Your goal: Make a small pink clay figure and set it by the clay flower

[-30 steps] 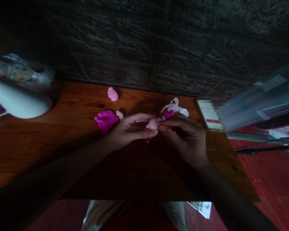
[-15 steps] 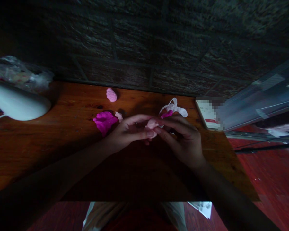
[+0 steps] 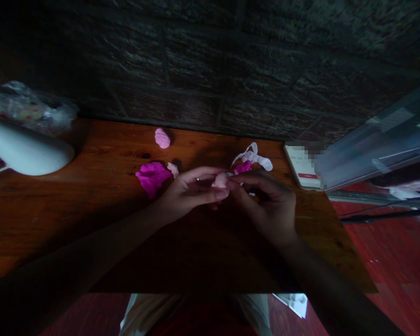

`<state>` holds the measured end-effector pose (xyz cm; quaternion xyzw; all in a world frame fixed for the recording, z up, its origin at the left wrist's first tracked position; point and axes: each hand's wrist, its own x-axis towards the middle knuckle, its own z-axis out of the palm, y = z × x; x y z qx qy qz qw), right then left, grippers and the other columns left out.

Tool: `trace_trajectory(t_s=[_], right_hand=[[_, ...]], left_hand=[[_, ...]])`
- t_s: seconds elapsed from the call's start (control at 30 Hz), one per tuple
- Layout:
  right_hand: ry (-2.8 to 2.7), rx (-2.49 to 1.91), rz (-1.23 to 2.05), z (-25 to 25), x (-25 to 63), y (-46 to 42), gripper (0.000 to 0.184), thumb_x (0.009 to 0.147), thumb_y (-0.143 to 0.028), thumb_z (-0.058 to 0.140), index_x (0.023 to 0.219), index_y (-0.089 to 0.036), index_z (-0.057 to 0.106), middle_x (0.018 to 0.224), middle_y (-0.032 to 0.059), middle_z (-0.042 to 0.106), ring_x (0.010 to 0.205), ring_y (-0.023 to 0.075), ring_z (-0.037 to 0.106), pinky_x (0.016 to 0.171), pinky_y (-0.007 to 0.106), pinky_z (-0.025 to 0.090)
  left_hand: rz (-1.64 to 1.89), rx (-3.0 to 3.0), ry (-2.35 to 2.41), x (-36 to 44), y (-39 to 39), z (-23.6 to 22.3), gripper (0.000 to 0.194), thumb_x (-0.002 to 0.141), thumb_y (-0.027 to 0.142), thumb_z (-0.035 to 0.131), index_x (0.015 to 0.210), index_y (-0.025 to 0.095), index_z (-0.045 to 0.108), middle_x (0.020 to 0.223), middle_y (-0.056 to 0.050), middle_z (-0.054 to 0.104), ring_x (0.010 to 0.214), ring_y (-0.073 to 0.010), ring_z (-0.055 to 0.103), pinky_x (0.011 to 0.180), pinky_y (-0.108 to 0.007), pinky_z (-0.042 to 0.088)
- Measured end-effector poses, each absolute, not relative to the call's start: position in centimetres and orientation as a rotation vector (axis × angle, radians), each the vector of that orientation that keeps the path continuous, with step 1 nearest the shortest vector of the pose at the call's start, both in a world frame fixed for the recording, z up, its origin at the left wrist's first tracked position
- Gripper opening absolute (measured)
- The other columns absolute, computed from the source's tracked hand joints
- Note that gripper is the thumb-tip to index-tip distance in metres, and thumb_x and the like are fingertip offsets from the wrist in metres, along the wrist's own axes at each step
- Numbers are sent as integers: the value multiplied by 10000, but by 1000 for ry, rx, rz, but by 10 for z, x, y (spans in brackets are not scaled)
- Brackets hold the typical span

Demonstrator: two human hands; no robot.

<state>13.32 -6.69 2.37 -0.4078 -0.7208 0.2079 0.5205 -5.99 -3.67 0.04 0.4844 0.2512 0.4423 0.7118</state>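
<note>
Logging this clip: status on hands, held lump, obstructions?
Left hand holds pale pink lump. Right hand at its edge. Left thumb partly covers it; nothing else visibly blocking.

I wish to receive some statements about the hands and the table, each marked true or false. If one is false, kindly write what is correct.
1. The left hand holds a small, pale pink, clay-like lump. True.
2. The right hand lies flat on the brown wooden table. False: its fingers are at the lump's edge.
3. A ragged, magenta, clay-like sheet lies left of the left hand. True.
4. The rounded pink lump near the dark brick wall touches the magenta sheet. False: they lie apart.
5. The flat, white-faced phone is at the table's right side. True.
</note>
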Motion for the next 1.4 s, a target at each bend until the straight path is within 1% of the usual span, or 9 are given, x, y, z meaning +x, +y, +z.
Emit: trace_trajectory(t_s=[0.17, 0.27, 0.6, 0.73, 0.83, 0.9, 1.0, 1.07, 1.4], right_hand=[[-1787, -978, 407, 25, 134, -68, 110, 921, -148, 740, 982, -238, 757, 896, -7, 765, 728, 116, 682, 639, 257, 554], [-1820, -964, 357, 27, 135, -68, 98, 925, -149, 737, 980, -229, 755, 901, 2, 768, 699, 112, 668, 620, 256, 543], [-1800, -982, 440, 27, 134, -66, 141, 907, -149, 761, 982, -267, 784, 873, -10, 785, 721, 136, 693, 636, 271, 561], [-1819, -898, 492, 29, 140, -65, 214, 891, -158, 790, 1073, -270, 787, 935, 0, 788, 718, 127, 687, 621, 259, 557], [-1826, -862, 544, 31, 146, -63, 263, 909, -143, 765, 1133, -281, 782, 976, 8, 782, 736, 124, 689, 610, 251, 557], [-1842, -845, 550, 33, 148, -61, 265, 923, -135, 747, 1135, -288, 785, 973, 10, 783, 777, 133, 701, 628, 255, 569], [-1922, -804, 563, 33, 151, -59, 275, 946, -142, 723, 1158, -307, 780, 1033, 18, 794, 886, 162, 723, 736, 304, 603], [-1972, -784, 580, 33, 153, -57, 275, 965, -156, 699, 1176, -317, 773, 1061, 20, 794, 915, 171, 727, 787, 329, 608], [-1997, -790, 580, 33, 156, -53, 196, 969, -188, 703, 1106, -294, 795, 963, 16, 792, 833, 155, 725, 764, 305, 593]], left_hand=[[964, 1084, 549, -59, -36, -1, 415, 769, 180, 877, 1155, 195, 726, 990, -30, 762, 776, -139, 722, 612, -214, 612], [960, 1089, 517, -59, -35, -2, 410, 781, 201, 875, 1166, 205, 736, 966, -31, 766, 758, -134, 712, 612, -217, 605], [996, 1067, 552, -59, -35, -1, 423, 738, 172, 907, 1138, 194, 770, 896, -24, 783, 741, -135, 718, 667, -241, 604], [976, 1049, 482, -59, -34, -2, 358, 788, 216, 882, 1126, 210, 767, 946, -28, 780, 739, -138, 732, 633, -227, 603], [927, 1020, 488, -61, -34, -3, 343, 804, 262, 877, 1122, 205, 763, 957, -34, 777, 710, -146, 745, 593, -227, 613], [908, 1019, 471, -63, -34, -4, 349, 802, 267, 881, 1124, 205, 762, 934, -28, 776, 703, -149, 752, 591, -229, 624], [889, 1037, 440, -64, -35, -4, 341, 816, 251, 871, 1133, 198, 756, 868, -23, 775, 704, -148, 754, 603, -226, 631], [874, 1038, 437, -63, -35, -3, 343, 810, 246, 875, 1122, 181, 750, 831, -25, 774, 684, -146, 748, 592, -222, 627], [885, 1073, 466, -61, -38, -2, 382, 773, 227, 893, 1115, 167, 734, 831, -20, 764, 685, -145, 728, 609, -249, 615]])
